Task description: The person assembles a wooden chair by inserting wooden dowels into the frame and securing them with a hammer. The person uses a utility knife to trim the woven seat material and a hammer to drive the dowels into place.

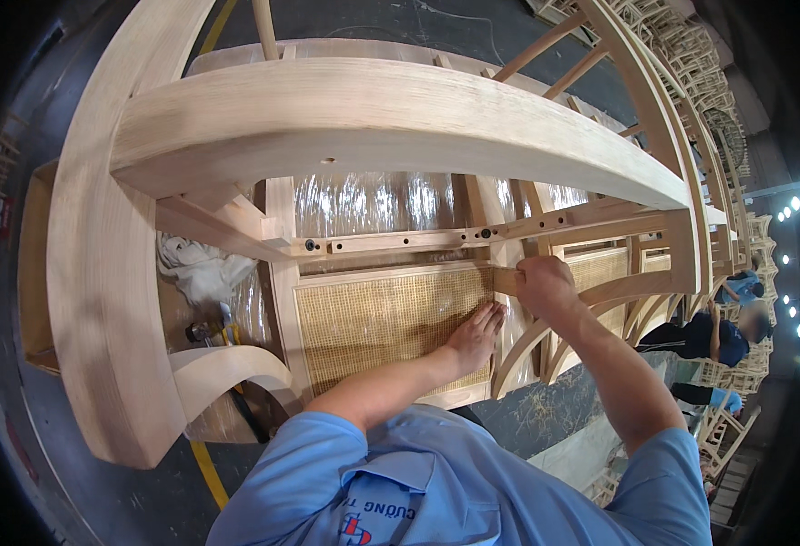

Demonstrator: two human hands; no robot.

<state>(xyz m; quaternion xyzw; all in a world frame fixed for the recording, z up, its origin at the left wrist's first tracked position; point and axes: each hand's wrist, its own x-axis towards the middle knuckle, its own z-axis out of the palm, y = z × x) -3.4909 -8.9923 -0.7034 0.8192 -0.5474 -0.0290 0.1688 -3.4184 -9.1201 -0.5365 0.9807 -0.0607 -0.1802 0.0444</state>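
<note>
In front of me lies a pale wooden chair frame (391, 96) with a thick curved rail across the top. A woven cane panel (377, 318) in a wooden border sits inside it. My left hand (477, 338) rests on the panel's right side, fingers stretched out toward its edge. Just above and to the right, my right hand (547, 287) is closed round a short flat piece of wood (506, 280), held at the panel's upper right corner. A straight wooden rail (405, 243) with holes and dark bolts runs along the far side of the panel.
White cloth (202, 268) lies left of the panel, with a hammer-like tool (204, 332) near a curved wooden leg (232, 373). More frames continue in a row to the right. Beyond them are co-workers (723, 337) and stacked chair frames (691, 68).
</note>
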